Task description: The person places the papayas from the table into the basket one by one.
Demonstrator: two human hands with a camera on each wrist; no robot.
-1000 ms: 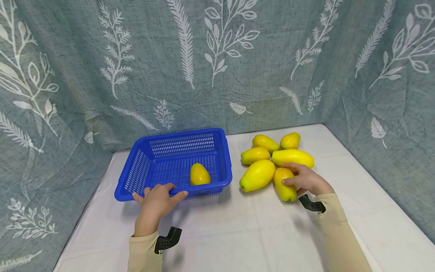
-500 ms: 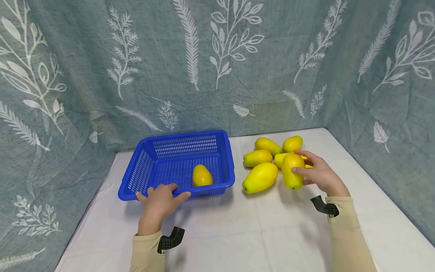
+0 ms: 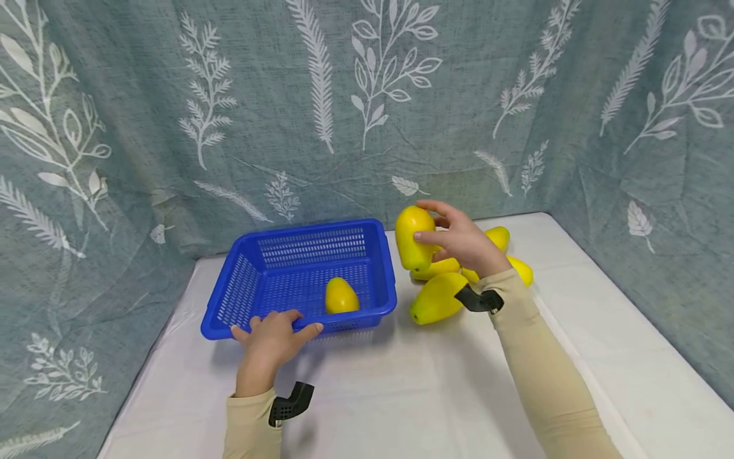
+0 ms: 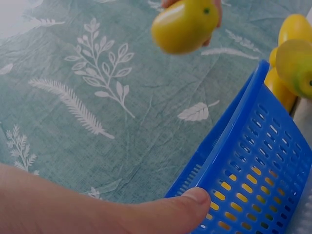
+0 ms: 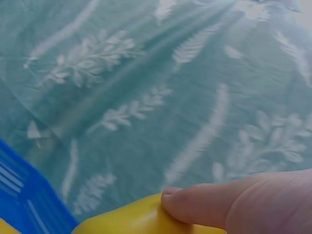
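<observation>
My right hand (image 3: 461, 239) grips a yellow papaya (image 3: 414, 237) and holds it in the air right of the blue basket. In the right wrist view the thumb (image 5: 204, 202) presses on the papaya's side. A second papaya (image 3: 341, 296) lies inside the blue plastic basket (image 3: 298, 226), near its front right. My left hand (image 3: 272, 347) grips the basket's front rim; in the left wrist view its thumb (image 4: 175, 209) lies against the rim, while the other fingertips are partly hidden in the head view.
Several more papayas lie grouped on the white cloth right of the basket, including a large papaya (image 3: 439, 298) in front; my right arm partly covers them. A patterned green curtain (image 3: 321, 127) stands behind and on both sides of the white-covered table (image 3: 378, 395).
My right hand has lifted the papaya from the front of the group and carried it up and left, towards the basket. My left hand has stayed on the basket's rim.
</observation>
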